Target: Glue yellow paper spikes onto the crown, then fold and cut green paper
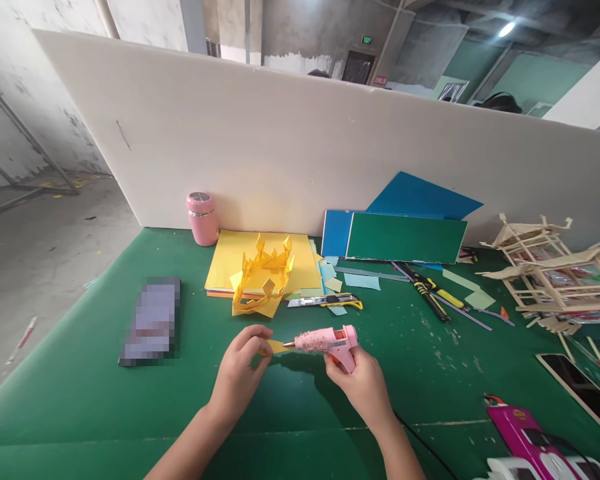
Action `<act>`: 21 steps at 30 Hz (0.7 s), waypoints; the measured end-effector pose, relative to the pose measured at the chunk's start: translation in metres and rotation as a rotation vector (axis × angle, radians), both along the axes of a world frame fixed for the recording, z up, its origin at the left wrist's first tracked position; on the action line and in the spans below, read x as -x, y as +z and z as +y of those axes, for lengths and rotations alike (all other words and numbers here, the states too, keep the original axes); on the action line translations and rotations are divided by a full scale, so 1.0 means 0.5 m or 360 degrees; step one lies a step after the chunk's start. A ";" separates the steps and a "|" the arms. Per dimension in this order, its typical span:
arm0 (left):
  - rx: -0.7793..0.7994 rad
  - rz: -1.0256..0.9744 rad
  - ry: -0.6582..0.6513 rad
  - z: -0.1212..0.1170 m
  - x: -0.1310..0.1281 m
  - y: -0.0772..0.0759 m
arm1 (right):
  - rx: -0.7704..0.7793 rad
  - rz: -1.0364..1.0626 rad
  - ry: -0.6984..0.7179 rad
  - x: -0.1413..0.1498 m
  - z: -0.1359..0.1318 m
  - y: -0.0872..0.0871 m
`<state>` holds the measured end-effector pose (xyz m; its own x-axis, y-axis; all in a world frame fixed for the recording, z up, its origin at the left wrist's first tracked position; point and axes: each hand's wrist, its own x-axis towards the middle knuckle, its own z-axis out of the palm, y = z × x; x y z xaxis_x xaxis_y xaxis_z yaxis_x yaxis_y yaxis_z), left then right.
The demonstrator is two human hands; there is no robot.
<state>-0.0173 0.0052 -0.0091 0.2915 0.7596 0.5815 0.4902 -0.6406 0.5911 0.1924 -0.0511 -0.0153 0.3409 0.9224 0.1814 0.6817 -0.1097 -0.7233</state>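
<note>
- Left hand (pixel 237 370) pinches small yellow paper piece (pixel 277 347), likely steadying it.
- Right hand (pixel 365 383) grips pink plastic glue gun (pixel 317 341), aimed 9 o'clock, probably to meet paper.

Light is moderate — a ceiling lamp (pixel 507 29) glares; shadows are soft; edges stretch.

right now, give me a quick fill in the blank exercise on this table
The left hand pinches a small yellow piece; the glue gun is in the ____ one.
The lidded flask stands to the ____ of the yellow crown.
The tabletop is coloured ____.

Missing words: right; left; green
</note>
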 end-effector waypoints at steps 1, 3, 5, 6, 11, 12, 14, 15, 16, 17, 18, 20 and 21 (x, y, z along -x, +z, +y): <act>0.0005 0.0002 0.0002 0.000 0.000 0.000 | 0.0000 -0.0005 0.0001 0.000 0.000 0.002; -0.0003 0.0003 0.0006 -0.001 -0.001 -0.001 | -0.0002 -0.0016 0.0007 -0.001 0.000 0.004; -0.0022 -0.0002 0.0017 -0.001 -0.001 -0.002 | -0.0001 -0.0028 0.0018 -0.003 0.001 0.004; -0.0024 -0.0001 0.0022 -0.001 -0.001 -0.003 | 0.0003 -0.0036 0.0025 -0.004 0.001 0.003; -0.0003 0.0006 0.0032 0.000 0.000 -0.003 | 0.0007 -0.0081 0.0022 -0.008 0.001 -0.004; -0.0009 0.0003 0.0032 0.000 0.000 -0.003 | 0.0008 -0.0085 0.0022 -0.008 0.001 -0.005; -0.0028 -0.0001 0.0031 0.000 -0.001 -0.002 | 0.0021 -0.0077 0.0045 -0.009 0.000 -0.005; -0.0041 -0.0003 0.0032 0.000 -0.001 -0.001 | 0.0029 -0.0067 0.0060 -0.010 0.000 -0.005; -0.0052 -0.0004 0.0032 0.001 -0.001 -0.001 | 0.0037 -0.0054 0.0075 -0.010 0.000 -0.004; -0.0054 -0.0003 0.0033 0.001 -0.001 -0.001 | 0.0043 -0.0041 0.0089 -0.011 0.000 -0.004; -0.0051 -0.0001 0.0035 0.001 -0.001 -0.001 | 0.0047 -0.0032 0.0095 -0.012 0.000 -0.003; -0.0029 0.0006 0.0039 0.001 0.000 -0.002 | 0.0051 -0.0023 0.0096 -0.013 0.000 -0.002; -0.0017 0.0011 0.0041 0.001 0.000 -0.002 | 0.0051 -0.0021 0.0093 -0.014 0.000 -0.002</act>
<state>-0.0175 0.0058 -0.0103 0.2760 0.7608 0.5874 0.5108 -0.6338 0.5809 0.1992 -0.0509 -0.0160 0.2839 0.9461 0.1557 0.6969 -0.0921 -0.7112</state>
